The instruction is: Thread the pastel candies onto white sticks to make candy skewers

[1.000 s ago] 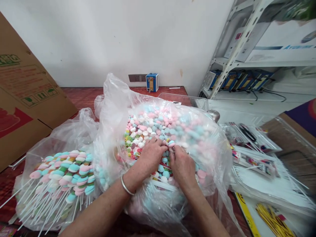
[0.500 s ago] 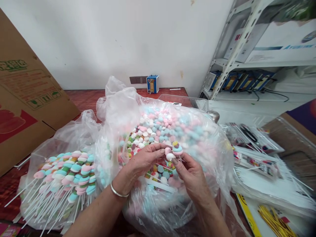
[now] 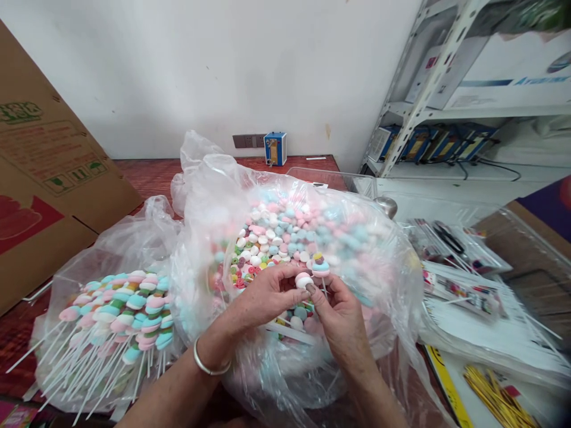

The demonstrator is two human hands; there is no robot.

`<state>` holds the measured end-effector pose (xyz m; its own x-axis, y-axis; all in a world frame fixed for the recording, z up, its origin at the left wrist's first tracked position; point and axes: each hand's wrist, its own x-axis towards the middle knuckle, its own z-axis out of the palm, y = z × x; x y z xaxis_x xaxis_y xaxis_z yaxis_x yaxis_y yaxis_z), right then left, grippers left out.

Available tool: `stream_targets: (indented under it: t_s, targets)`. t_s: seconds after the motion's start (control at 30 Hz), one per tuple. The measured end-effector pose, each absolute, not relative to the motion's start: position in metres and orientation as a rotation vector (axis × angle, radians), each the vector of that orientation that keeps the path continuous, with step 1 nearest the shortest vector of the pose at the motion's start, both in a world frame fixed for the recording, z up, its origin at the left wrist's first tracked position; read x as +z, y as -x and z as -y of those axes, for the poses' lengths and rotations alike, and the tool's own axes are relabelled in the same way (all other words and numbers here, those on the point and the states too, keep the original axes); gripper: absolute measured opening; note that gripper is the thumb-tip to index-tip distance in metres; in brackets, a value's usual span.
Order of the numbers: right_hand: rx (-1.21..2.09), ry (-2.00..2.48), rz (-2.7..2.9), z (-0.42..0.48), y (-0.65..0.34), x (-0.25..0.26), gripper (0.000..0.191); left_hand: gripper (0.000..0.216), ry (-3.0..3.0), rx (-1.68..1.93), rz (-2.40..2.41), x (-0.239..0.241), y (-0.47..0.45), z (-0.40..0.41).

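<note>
Though blurry, carton lettering [image 3: 542,80] beyond candies [image 3: 304,280]

You're in what looks like small workshop. Around you: slotted metal shelving [image 3: 429,92], large printed carton [image 3: 53,154], big plastic bag [image 3: 218,187] of loose sweets [image 3: 270,233], bunched candy sticks [image 3: 127,306].

I'm picking out handling signs on the big brown cardboard box [image 3: 96,205]: a glass [image 3: 57,183], upright arrows [image 3: 81,174], an umbrella [image 3: 96,168]; its green characters [image 3: 20,112] and red print [image 3: 40,148] blur on me, and over on the white cardboard box [image 3: 504,59], slanted blue lettering [image 3: 542,81] opens with "A", the rest unclear
</note>
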<state>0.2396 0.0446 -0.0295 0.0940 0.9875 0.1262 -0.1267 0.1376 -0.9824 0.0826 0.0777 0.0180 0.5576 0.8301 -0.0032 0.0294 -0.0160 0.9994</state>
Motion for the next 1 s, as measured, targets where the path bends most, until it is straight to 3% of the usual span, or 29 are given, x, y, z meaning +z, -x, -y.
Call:
stream_targets:
  t_s: [0.27,0.5,0.63,1.0]
  targets:
    - [1.079,1.393,1.49,-0.009,-0.256,-0.012,0.036,0.05,-1.307,1.004,-1.116,0.003,-0.072,-0.086]
    - [1.336,1.384,1.458,0.005,-0.255,-0.006,0.046,0.038,-1.439,1.048,-1.175,0.003,-0.071,-0.085]
    - [1.423,1.367,1.431,0.003,-0.258,-0.01,0.05,0.043,-1.478,1.04,-1.195,0.0,-0.07,-0.084]
    - [1.597,1.394,1.138,0.008,-0.248,-0.001,0.049,0.034,-1.57,0.991,-1.187,-0.002,-0.071,-0.08]
